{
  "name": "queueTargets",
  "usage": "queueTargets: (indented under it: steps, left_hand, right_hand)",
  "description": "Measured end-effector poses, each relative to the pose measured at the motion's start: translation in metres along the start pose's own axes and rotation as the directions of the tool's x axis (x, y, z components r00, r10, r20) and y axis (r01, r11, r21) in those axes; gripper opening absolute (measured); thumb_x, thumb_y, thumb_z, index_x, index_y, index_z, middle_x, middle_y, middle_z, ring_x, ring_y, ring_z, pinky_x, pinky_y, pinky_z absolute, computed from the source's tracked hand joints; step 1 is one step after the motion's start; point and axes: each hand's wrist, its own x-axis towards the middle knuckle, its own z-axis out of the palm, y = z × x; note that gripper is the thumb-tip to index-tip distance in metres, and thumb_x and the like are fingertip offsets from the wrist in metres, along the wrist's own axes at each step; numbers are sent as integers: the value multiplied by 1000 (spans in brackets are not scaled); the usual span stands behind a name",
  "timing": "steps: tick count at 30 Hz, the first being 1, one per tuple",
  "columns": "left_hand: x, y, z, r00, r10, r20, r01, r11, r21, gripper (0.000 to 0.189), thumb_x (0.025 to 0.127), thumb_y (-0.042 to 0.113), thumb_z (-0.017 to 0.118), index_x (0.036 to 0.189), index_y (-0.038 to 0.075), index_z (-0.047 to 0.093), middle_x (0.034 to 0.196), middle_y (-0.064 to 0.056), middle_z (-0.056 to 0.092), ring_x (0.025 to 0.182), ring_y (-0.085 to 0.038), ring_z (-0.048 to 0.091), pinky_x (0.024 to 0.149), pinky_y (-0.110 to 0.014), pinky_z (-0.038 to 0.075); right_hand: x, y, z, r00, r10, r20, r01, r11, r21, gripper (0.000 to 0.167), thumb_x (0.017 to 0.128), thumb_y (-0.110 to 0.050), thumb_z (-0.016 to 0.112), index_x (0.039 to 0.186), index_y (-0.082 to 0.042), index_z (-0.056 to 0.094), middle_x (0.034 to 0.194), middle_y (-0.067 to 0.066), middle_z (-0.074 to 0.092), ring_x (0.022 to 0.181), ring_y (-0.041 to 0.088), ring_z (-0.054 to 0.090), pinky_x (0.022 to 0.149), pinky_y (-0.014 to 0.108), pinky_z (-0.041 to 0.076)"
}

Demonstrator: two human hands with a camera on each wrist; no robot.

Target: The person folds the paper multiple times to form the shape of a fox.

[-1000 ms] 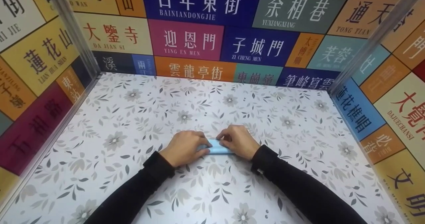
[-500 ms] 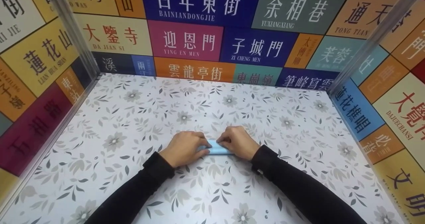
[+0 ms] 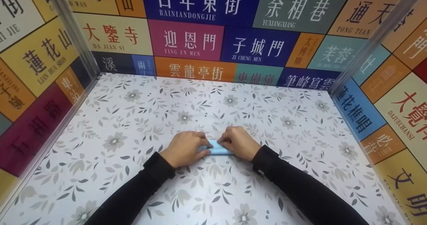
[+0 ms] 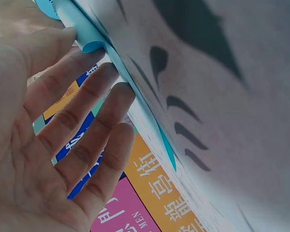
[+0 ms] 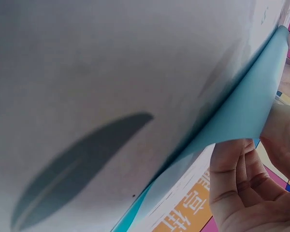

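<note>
A light blue sheet of paper (image 3: 218,148) lies on the table between the two hands, its near edge rolled over. My left hand (image 3: 186,148) pinches its left end. In the left wrist view the thumb lies on the curled blue paper (image 4: 82,31), the fingertips along its far side. At the right end my right hand (image 3: 241,142) pinches the sheet. The right wrist view shows the blue paper (image 5: 246,106) bent up in a curve, thumb at its edge and the other fingers bent behind it. The hands partly cover both ends of the sheet.
White cloth with grey flowers and leaves covers the table (image 3: 186,101). Panels with coloured street-name signs (image 3: 186,40) stand at the back and both sides. Clear upright strips mark the left corner (image 3: 76,28) and right corner (image 3: 373,35). Both forearms wear black sleeves.
</note>
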Motion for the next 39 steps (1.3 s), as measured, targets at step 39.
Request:
queueTargets:
  steps: [39]
  left_hand:
    - [12,15,-6,999,33,12,-31,991,-131,14,107,22,85,118,17,92,109,-3,84,97,-24,79,85,-43,68]
  right_hand:
    - [7,7,-5,996,-81,24,81,996,22,16,90,6,86,98,-6,92,89,11,85,78,25,78,69,22,57]
